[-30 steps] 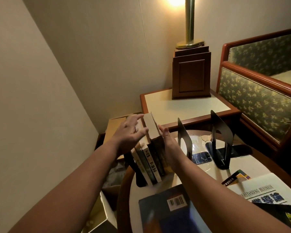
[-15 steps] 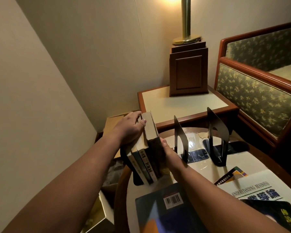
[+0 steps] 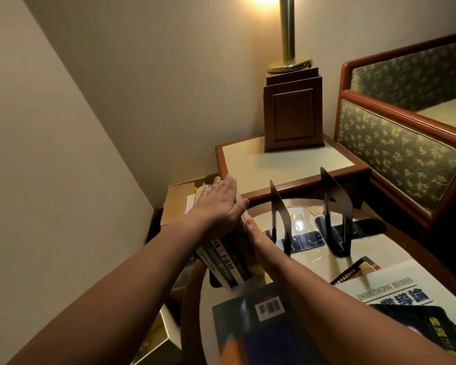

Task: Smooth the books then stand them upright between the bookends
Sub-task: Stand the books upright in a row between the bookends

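A person's left hand (image 3: 219, 204) is now pressing flat, fingers straight, on top of the row of books (image 3: 229, 259), where half a second ago it was curling over them. The right hand (image 3: 256, 233) is lying flat against the outermost cover. The books are leaning slightly at the round table (image 3: 313, 262)'s left edge, just left of two black bookends (image 3: 281, 219) (image 3: 336, 206). A blue barcoded book (image 3: 261, 325) and a business textbook (image 3: 395, 288) are lying flat nearer. Beyond, a brass lamp (image 3: 287, 35) is glowing on a side table (image 3: 274, 164) beside a patterned sofa (image 3: 395, 148).
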A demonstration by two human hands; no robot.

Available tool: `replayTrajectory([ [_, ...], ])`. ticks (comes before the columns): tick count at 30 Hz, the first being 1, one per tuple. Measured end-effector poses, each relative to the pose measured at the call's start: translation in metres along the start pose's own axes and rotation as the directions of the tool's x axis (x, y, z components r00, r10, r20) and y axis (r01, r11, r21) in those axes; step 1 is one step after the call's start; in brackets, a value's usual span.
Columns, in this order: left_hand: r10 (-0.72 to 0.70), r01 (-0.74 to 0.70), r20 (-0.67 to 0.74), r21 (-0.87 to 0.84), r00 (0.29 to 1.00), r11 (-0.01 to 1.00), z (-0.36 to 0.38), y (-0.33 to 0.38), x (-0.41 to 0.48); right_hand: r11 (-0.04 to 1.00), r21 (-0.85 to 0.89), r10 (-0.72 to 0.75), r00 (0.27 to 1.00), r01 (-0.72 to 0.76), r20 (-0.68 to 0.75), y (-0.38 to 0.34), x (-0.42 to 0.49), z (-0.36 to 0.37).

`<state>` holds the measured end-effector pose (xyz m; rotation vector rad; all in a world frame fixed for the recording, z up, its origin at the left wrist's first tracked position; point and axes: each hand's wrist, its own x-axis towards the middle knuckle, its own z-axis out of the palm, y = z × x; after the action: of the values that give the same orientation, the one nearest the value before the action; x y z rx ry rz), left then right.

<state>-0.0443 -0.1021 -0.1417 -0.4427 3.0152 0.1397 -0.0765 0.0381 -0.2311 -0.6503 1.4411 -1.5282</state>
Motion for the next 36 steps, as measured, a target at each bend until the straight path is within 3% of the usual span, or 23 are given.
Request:
replayTrajectory([
  [6,0.009,-0.009,0.039,-0.006,0.999,1.000,0.000,0.005,-0.010,0.999,-0.024,-0.024,1.000,0.024,-0.002,0.007,0.002,-0.003],
  [9,0.076,-0.072,0.044,-0.092,0.996,0.993,-0.007,-0.010,-0.015,1.000,-0.018,-0.020,1.000,0.020,-0.002,0.005,0.002,-0.005],
  [16,0.267,-0.271,-0.046,-0.128,0.963,0.954,-0.005,-0.042,-0.034,0.994,-0.105,0.018,0.999,-0.021,-0.026,0.001,0.005,-0.008],
  [23,0.308,-0.320,-0.118,-0.106,0.944,0.942,0.002,-0.043,-0.031,0.975,-0.208,0.071,0.997,-0.074,-0.021,-0.017,-0.008,-0.017],
  [27,0.304,-0.319,-0.122,-0.133,0.945,0.938,0.000,-0.042,-0.030,0.936,-0.347,0.071,0.997,-0.057,0.029,-0.028,-0.030,-0.026],
  [31,0.306,-0.315,-0.084,-0.148,0.948,0.937,-0.007,-0.036,-0.035,0.882,-0.464,0.090,0.996,-0.083,-0.008,-0.039,-0.064,-0.037],
  [36,0.245,-0.248,-0.039,-0.116,0.969,0.962,-0.015,-0.025,-0.045,0.731,-0.682,0.000,0.999,-0.029,-0.042,-0.043,-0.118,-0.063],
])
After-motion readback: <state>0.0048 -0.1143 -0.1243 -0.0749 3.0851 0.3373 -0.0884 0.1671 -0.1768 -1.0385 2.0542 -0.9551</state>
